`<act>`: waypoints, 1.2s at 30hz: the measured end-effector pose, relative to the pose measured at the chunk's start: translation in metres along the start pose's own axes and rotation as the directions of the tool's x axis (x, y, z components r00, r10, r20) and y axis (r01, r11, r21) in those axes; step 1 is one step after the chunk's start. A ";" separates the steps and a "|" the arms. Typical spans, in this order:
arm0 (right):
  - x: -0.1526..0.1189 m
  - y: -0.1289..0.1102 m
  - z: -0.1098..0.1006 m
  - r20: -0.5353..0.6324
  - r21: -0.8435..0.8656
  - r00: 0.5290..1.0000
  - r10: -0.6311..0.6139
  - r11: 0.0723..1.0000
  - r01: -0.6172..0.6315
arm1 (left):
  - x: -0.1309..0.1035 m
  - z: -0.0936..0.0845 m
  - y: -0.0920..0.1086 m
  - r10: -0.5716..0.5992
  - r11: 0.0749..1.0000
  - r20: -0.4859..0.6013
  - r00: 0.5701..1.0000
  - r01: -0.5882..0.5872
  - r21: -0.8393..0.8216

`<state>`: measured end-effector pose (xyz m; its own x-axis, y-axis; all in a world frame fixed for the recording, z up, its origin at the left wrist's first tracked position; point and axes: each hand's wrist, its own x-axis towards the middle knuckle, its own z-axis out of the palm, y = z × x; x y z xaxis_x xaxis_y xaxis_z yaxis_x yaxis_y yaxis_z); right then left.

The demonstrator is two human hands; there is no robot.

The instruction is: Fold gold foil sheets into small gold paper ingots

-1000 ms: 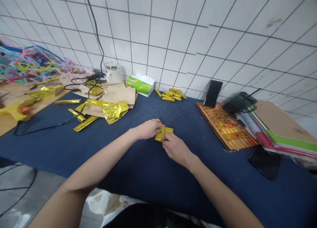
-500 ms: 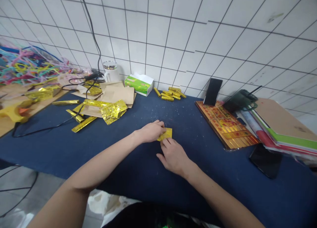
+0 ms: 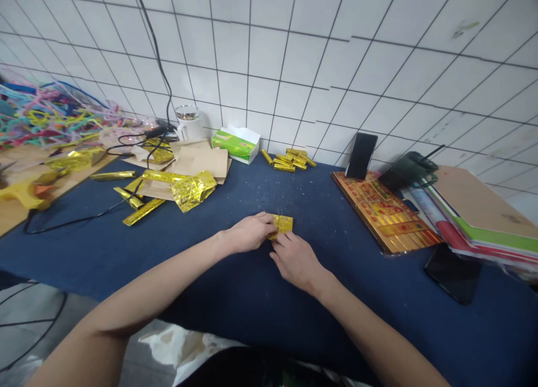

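Note:
A small piece of gold foil (image 3: 283, 224) lies on the dark blue cloth in front of me, between my two hands. My left hand (image 3: 254, 231) grips its left end, the fingers bent and pressed together. At the near edge, my right hand (image 3: 295, 259) has its thumb and fingertips closed on the same foil. The fingertips hide part of the piece. Farther back, by the wall, several short gold foil rolls (image 3: 290, 160) lie in a heap.
To the left are a crumpled gold foil sheet (image 3: 194, 190), brown paper (image 3: 197, 158), a yellow glue gun (image 3: 25, 196) with its black cord, and a white mug (image 3: 189, 123). A tissue pack (image 3: 236, 144) stands at the wall. A phone (image 3: 361, 155) leans at right, near stacked folders (image 3: 483, 207).
My left hand has shifted slightly down and left, uncovering more of the foil's far edge. My right thumb has drawn in against the fingers at the foil.

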<state>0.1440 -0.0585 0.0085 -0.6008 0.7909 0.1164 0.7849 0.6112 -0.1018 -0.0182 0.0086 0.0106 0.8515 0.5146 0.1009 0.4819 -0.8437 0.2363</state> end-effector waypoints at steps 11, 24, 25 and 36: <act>0.005 0.027 -0.005 -0.034 0.313 0.996 0.077 0.948 -0.062 | -0.003 0.002 0.005 -0.055 0.998 -0.041 0.998 0.055 -0.014; 0.004 0.037 0.001 -0.083 0.478 0.988 0.131 0.875 -0.076 | -0.005 0.008 0.009 0.033 0.974 -0.015 0.999 -0.029 0.223; 0.003 0.037 0.002 -0.093 0.480 0.988 0.120 0.875 -0.061 | -0.005 0.008 0.008 0.029 0.975 -0.025 0.999 -0.023 0.221; 0.001 0.031 0.012 -0.161 0.178 0.986 0.044 0.984 -0.015 | -0.005 0.014 0.003 0.048 0.980 -0.114 0.992 -0.025 0.198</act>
<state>0.1661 -0.0385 -0.0061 -0.5334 0.8018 0.2695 0.7541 0.5950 -0.2779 -0.0178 0.0011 -0.0022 0.8444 0.4876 0.2217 0.4923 -0.8696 0.0374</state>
